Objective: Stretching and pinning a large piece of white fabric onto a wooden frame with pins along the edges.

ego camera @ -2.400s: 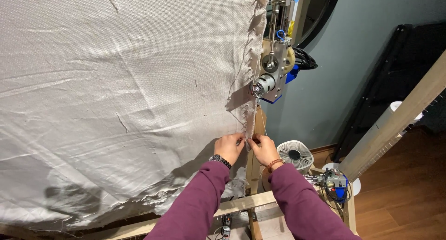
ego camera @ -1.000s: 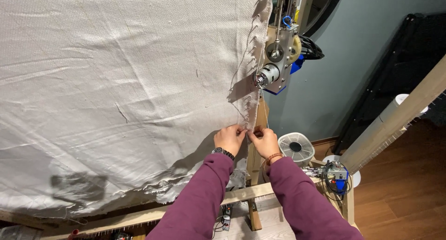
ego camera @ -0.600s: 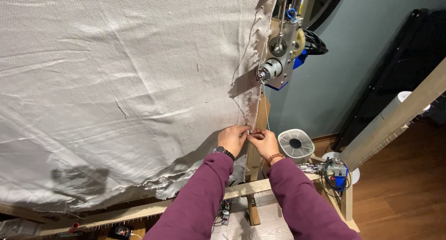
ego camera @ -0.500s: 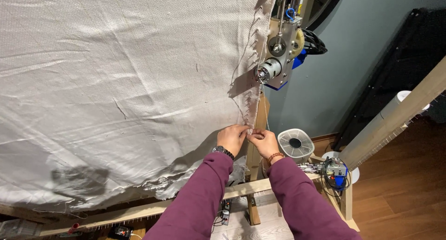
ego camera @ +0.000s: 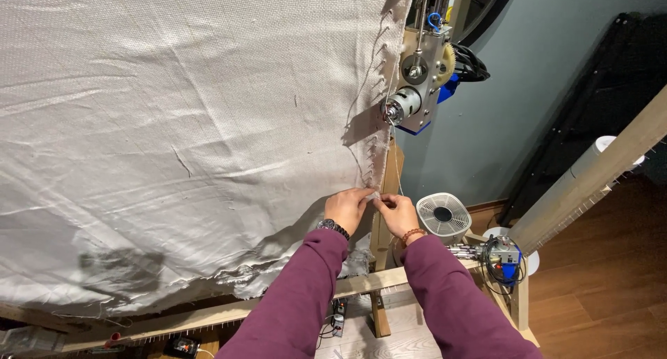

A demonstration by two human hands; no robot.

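The white cloth (ego camera: 180,123) hangs stretched on a wooden frame (ego camera: 379,220); its frayed right edge runs down beside the motor (ego camera: 410,102). Left hand (ego camera: 347,207) and right hand (ego camera: 396,214) meet at that edge, fingers pinched shut on the cloth. Open room lies rightward, toward the fan (ego camera: 443,216).

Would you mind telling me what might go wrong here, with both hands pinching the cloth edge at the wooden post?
The left hand and right hand work beside the row of small pins on the upright wooden post, so fingers may get pricked. Pulling the wrinkled white woven cloth could tear its frayed edge. The grey motor unit hangs just overhead.
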